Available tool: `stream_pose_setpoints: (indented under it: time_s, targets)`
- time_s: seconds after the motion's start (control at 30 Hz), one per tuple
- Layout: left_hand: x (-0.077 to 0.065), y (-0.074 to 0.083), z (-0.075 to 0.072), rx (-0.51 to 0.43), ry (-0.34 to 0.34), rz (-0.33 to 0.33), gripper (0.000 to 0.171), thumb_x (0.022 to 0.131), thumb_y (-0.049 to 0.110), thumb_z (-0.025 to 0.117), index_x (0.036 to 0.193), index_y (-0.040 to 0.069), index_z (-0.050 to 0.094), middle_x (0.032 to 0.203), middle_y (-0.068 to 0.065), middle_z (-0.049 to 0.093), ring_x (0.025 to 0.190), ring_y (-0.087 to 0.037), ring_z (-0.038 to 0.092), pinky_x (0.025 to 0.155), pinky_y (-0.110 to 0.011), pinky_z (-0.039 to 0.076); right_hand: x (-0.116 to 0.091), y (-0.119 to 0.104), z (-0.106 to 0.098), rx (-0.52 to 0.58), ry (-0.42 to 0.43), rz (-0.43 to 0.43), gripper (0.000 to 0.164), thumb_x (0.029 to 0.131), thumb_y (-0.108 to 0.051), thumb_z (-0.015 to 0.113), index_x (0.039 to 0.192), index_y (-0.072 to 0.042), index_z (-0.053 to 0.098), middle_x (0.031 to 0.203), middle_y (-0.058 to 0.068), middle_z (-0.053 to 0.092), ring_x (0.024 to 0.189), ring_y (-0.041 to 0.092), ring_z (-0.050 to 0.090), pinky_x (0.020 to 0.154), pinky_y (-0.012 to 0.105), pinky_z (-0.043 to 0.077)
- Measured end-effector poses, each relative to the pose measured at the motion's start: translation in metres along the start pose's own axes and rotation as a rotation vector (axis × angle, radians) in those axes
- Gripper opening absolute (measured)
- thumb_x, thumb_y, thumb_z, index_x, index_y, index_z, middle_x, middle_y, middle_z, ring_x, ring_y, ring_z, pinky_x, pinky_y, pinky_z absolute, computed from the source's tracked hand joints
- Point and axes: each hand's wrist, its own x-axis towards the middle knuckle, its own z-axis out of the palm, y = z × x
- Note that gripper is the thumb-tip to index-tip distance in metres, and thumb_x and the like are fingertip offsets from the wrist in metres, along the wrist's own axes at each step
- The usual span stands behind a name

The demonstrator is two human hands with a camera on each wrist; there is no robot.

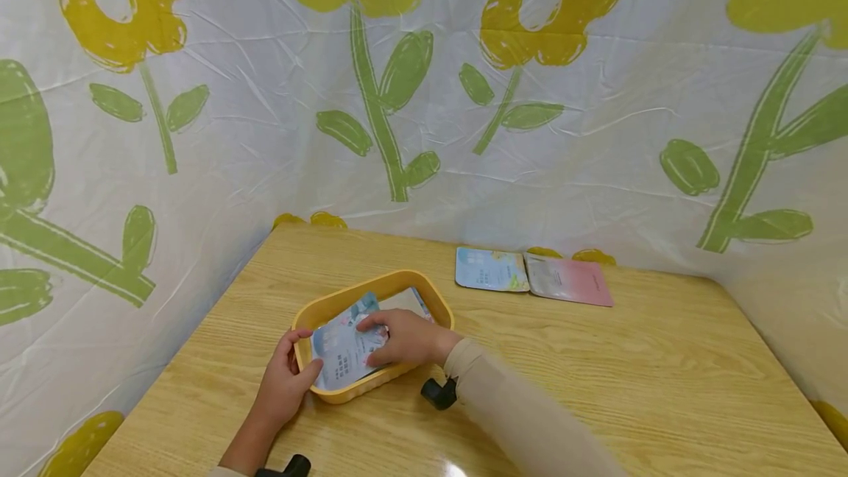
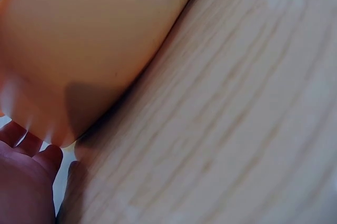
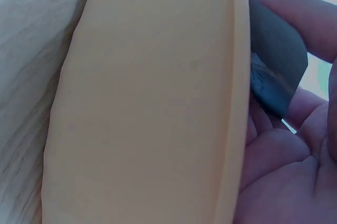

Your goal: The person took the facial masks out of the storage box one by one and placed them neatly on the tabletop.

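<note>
A yellow plastic basket [image 1: 361, 387] with rounded corners sits on the table and holds several flat packets. My left hand [image 1: 281, 381] grips its left end, the thumb over the rim beside a light-blue sheet mask packet [image 1: 341, 348]. In the left wrist view, the fingers of that hand [image 2: 26, 166] curl at the basket's lower corner. My right hand [image 1: 407, 337] reaches over the near right rim and pinches the right edge of the light-blue packet, which lies tilted in the basket. Past the basket wall [image 3: 152, 103], the right wrist view shows the packet's dark edge [image 3: 276, 56] between thumb and fingers.
Behind and right of the basket, a blue packet [image 1: 490, 269] and a pink-and-grey packet [image 1: 570, 280] lie side by side near the table's back edge. A pale packet [image 1: 405, 302] shows inside the basket under my right hand. A flowered cloth [image 1: 265, 94] hangs around the table.
</note>
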Motion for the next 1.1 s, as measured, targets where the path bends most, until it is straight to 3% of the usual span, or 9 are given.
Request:
stream_pose_setpoints:
  time_s: [0.37,0.53,0.77,1.1]
  targets:
    - [0.000,-0.001,0.001,-0.032,-0.010,0.027,0.048,0.092,-0.009,0.058,0.136,-0.007,0.037,0.140,-0.028,0.041,0.125,-0.034,0.047,0.087,-0.014,0.047,-0.019,-0.001,-0.009,0.091,0.127,-0.012,0.047,0.085,-0.011,0.076,0.131,-0.011,0.063,0.104,0.001,0.062,0.082,0.014,0.057,0.070,0.025,0.050]
    - [-0.001,-0.001,0.000,-0.031,-0.009,0.038,0.048,0.093,-0.008,0.059,0.135,-0.008,0.037,0.138,-0.029,0.043,0.124,-0.037,0.047,0.086,-0.014,0.048,-0.032,0.007,-0.018,0.155,0.158,-0.016,0.047,0.088,-0.011,0.072,0.134,-0.010,0.061,0.111,0.005,0.061,0.084,0.015,0.059,0.068,0.027,0.049]
    - [-0.001,-0.003,0.000,-0.032,-0.011,0.030,0.049,0.092,-0.008,0.059,0.136,-0.008,0.037,0.137,-0.030,0.043,0.125,-0.038,0.046,0.086,-0.014,0.048,-0.055,0.018,-0.033,0.266,0.217,-0.066,0.049,0.092,-0.009,0.069,0.138,-0.005,0.055,0.124,0.014,0.059,0.092,0.020,0.062,0.072,0.030,0.051]
    - [-0.001,0.000,0.000,-0.036,-0.007,0.011,0.051,0.092,-0.007,0.059,0.137,-0.007,0.035,0.143,-0.029,0.039,0.129,-0.038,0.043,0.087,-0.013,0.046,-0.082,0.040,-0.061,0.315,0.414,-0.059,0.051,0.092,-0.003,0.065,0.141,0.000,0.050,0.131,0.021,0.056,0.102,0.026,0.062,0.078,0.029,0.053]
